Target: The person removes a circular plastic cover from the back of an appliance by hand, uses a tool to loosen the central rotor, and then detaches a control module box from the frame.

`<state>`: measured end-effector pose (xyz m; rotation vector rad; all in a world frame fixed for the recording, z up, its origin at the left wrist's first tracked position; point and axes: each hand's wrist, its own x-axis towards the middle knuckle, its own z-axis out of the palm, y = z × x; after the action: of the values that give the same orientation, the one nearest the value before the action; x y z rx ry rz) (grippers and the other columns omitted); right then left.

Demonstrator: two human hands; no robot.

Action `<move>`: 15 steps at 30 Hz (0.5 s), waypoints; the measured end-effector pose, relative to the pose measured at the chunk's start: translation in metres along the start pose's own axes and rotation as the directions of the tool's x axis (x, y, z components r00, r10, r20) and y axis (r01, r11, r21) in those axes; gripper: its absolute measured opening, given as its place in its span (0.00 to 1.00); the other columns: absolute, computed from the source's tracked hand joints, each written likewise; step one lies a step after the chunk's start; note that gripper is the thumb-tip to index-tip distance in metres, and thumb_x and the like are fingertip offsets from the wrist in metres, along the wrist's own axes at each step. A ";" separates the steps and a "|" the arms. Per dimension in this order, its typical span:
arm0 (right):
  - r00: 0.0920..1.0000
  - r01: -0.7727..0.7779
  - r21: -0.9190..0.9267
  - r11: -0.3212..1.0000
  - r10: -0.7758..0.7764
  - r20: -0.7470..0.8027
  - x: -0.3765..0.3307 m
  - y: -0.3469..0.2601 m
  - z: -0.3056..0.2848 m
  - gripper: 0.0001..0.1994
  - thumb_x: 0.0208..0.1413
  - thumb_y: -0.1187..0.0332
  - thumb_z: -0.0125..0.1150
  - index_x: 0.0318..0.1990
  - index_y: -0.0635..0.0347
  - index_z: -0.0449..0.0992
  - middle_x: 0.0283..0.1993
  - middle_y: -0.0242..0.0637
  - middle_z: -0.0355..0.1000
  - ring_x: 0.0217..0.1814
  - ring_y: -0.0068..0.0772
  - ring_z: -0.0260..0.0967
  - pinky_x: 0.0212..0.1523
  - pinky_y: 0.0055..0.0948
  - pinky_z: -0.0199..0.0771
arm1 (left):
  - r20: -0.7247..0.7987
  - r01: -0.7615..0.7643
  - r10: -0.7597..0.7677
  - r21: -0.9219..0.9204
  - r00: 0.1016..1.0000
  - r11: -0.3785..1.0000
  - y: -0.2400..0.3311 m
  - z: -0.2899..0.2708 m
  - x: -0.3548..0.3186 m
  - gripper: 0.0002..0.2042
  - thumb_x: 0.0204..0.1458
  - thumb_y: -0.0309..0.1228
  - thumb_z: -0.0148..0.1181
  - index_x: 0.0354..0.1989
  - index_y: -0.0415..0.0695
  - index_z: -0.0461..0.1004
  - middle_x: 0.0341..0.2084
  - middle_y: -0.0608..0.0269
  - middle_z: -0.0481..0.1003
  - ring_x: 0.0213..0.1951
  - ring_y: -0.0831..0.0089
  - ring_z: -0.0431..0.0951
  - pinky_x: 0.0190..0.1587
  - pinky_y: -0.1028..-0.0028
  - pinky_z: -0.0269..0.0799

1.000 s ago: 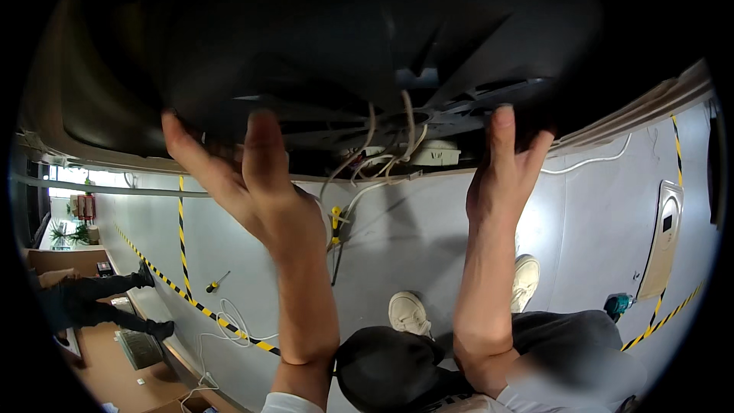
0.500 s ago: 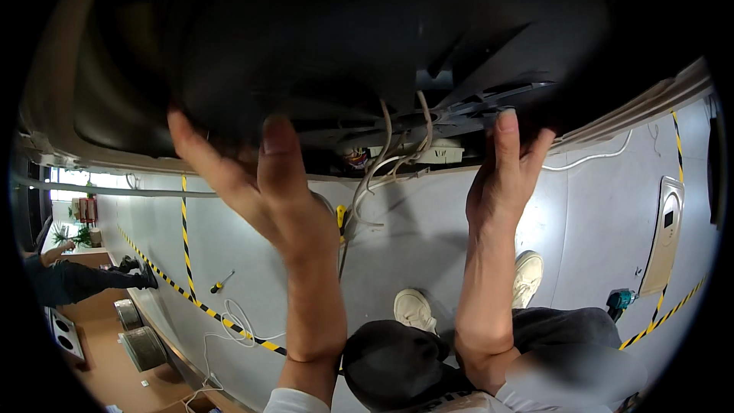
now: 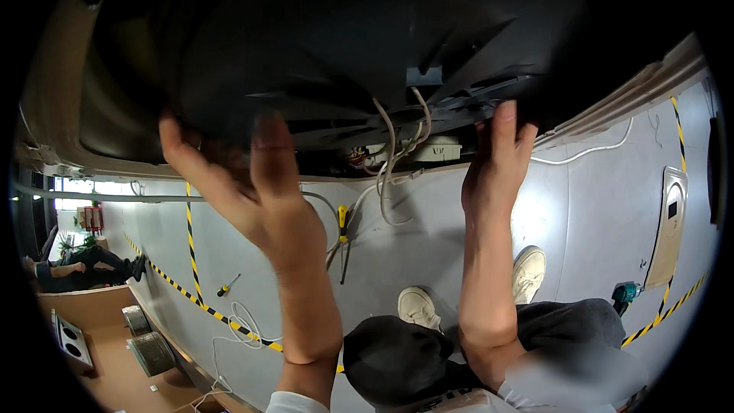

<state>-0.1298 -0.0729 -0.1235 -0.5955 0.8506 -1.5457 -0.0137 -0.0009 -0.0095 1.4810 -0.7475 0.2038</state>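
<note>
Loose cables (image 3: 391,138): swung toward your right at their lower end since half a second ago, while a co-worker (image 3: 92,264) at far left has shifted pose
Black tub (image 3: 367,30): looming in front of you, broad and ribbed underneath, set within a pale frame (image 3: 634,95) whose edge bows across the view
Left hand (image 3: 267,199): raised against the tub's lower left, thumb and outer finger spread well apart; the other fingertips are lost in shadow, so you cannot tell whether they clamp on it
Right hand (image 3: 493,172): up at the lower right, thumb on the ribbed underside, one finger visible just beside it; how firmly these fingers close, you cannot tell
Handling: looks stiff and bulky, probably heavy enough to want both your palms; its smooth skin may slip, and thin ribs could crack if pinched
Best hold: the solid lower rim, one hand on each side, judged safer than the ribs, and clear of the cables and the white block (image 3: 437,151) behind them
Floor (image 3: 581,206): a yellow-handled tool (image 3: 342,218) lies between your forearms, a small screwdriver (image 3: 228,285) farther left, a teal drill (image 3: 625,296) near a beige panel (image 3: 662,237) at right
</note>
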 end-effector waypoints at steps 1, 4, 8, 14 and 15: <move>1.000 -0.014 0.023 1.000 0.014 -0.013 0.002 0.002 0.000 0.28 0.53 0.53 0.67 0.54 0.58 0.62 0.56 0.37 0.64 0.57 0.31 0.60 0.60 0.35 0.56 | -0.017 0.022 -0.022 -0.022 1.000 1.000 0.001 -0.001 0.002 0.36 0.51 0.39 0.57 0.67 0.39 0.49 0.54 0.52 0.63 0.58 0.64 0.62 0.63 0.65 0.51; 0.998 -0.036 0.122 0.992 0.042 -0.043 0.004 0.000 0.006 0.22 0.56 0.51 0.64 0.48 0.55 0.65 0.55 0.35 0.66 0.56 0.31 0.62 0.59 0.38 0.58 | -0.049 0.057 -0.062 -0.101 0.997 0.993 0.001 0.001 0.010 0.38 0.52 0.38 0.55 0.68 0.36 0.46 0.51 0.52 0.66 0.58 0.64 0.63 0.63 0.64 0.52; 0.998 -0.017 0.206 0.979 0.030 -0.057 0.001 0.000 0.016 0.22 0.57 0.53 0.62 0.51 0.55 0.64 0.58 0.32 0.65 0.58 0.29 0.60 0.58 0.37 0.58 | 0.007 0.025 -0.024 -0.112 1.000 0.993 0.004 -0.004 0.014 0.39 0.51 0.36 0.56 0.68 0.34 0.44 0.50 0.52 0.67 0.56 0.65 0.65 0.63 0.65 0.51; 0.997 -0.045 0.102 0.994 0.050 -0.051 0.004 0.006 0.011 0.27 0.56 0.52 0.63 0.55 0.56 0.62 0.59 0.32 0.64 0.59 0.27 0.59 0.57 0.36 0.58 | 0.014 -0.017 0.016 0.060 1.000 0.998 0.007 0.000 0.004 0.38 0.50 0.34 0.58 0.67 0.33 0.47 0.52 0.50 0.65 0.56 0.64 0.65 0.63 0.69 0.51; 0.997 -0.056 0.136 0.989 0.063 -0.048 0.003 0.004 0.013 0.26 0.56 0.52 0.64 0.55 0.56 0.63 0.58 0.32 0.64 0.59 0.27 0.59 0.57 0.36 0.58 | 0.022 -0.032 0.031 0.067 0.999 0.997 0.002 -0.003 0.004 0.38 0.50 0.34 0.59 0.66 0.34 0.48 0.53 0.50 0.64 0.56 0.64 0.65 0.63 0.70 0.51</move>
<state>-0.1178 -0.0782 -0.1197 -0.4305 0.7895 -1.5564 -0.0107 0.0005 -0.0051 1.5374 -0.7877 0.2400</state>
